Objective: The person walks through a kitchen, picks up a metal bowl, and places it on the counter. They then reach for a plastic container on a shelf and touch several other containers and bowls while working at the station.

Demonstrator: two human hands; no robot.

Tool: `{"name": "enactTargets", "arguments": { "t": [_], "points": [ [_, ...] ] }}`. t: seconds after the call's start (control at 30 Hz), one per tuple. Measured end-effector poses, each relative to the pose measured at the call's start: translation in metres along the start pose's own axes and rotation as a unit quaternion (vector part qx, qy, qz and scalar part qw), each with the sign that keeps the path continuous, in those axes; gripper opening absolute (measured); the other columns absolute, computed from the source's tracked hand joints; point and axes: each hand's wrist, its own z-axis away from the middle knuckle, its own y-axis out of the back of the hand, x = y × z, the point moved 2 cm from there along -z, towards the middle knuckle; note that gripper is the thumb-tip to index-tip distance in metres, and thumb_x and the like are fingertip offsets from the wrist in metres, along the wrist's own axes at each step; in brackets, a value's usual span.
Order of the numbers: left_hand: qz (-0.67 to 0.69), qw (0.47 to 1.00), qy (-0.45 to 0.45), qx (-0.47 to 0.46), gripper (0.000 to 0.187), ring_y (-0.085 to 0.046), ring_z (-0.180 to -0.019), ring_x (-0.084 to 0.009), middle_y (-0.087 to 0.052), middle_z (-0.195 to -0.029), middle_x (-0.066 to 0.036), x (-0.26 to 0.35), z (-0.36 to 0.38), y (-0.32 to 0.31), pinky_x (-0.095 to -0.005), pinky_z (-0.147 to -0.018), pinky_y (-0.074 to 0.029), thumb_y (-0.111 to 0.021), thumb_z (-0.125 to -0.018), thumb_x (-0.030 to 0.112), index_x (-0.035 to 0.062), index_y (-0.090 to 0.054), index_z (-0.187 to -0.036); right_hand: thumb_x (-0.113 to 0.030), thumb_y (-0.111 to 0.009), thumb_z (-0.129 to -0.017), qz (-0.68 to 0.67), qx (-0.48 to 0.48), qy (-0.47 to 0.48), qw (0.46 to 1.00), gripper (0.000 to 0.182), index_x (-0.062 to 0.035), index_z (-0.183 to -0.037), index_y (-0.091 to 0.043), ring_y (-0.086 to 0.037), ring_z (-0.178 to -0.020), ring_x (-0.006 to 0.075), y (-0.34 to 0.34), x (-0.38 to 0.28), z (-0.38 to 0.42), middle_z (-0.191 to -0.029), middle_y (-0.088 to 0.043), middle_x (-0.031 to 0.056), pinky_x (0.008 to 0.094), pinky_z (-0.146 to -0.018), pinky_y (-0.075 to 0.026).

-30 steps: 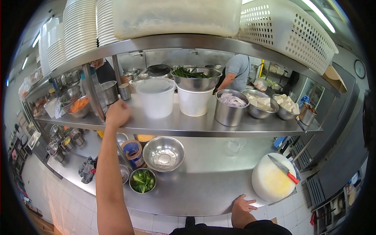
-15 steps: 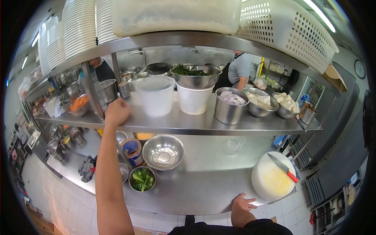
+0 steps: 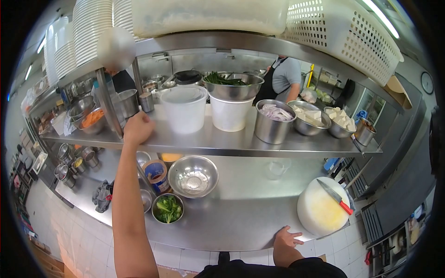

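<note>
My left hand is on the middle shelf with its fingers curled closed. What they hold, if anything, is hidden. Just right of it stands a white tub with a lid, and behind it a small steel canister and a steel pot. My right hand lies at the front edge of the steel table, fingers spread, holding nothing. Nearest to it is a thick round white cutting board, with a red-handled knife lying on top.
Shelf bowls hold greens, sliced onion and white tofu-like blocks. A steel colander and a bowl of green vegetables sit below. A co-worker stands behind. A white basket tops the rack.
The view has shifted slightly. A blurred pale round patch now shows by the upper-left post. Both of my hands stay in the same places, and the items around them have not moved.
</note>
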Motion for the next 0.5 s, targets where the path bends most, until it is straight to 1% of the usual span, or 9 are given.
{"name": "enactTargets", "arguments": {
  "t": [0.5],
  "points": [
    [-0.004, 1.0, -0.016, 0.006, 0.03, -0.067, -0.093, -0.037, -0.072, -0.091, -0.018, -0.002, -0.002, -0.002, -0.0432, -0.082, -0.052, -0.066, -0.073, 0.031, 0.0055, -0.068, -0.09, -0.06, -0.041, -0.094, -0.021, 0.008, -0.009, 1.0, 0.087, -0.014, -0.161, -0.009, -0.049, -0.131, 0.0483, -0.012, 0.007, -0.007, -0.162, -0.003, 0.0343, 0.0502, -0.109, -0.039]
  ]
}}
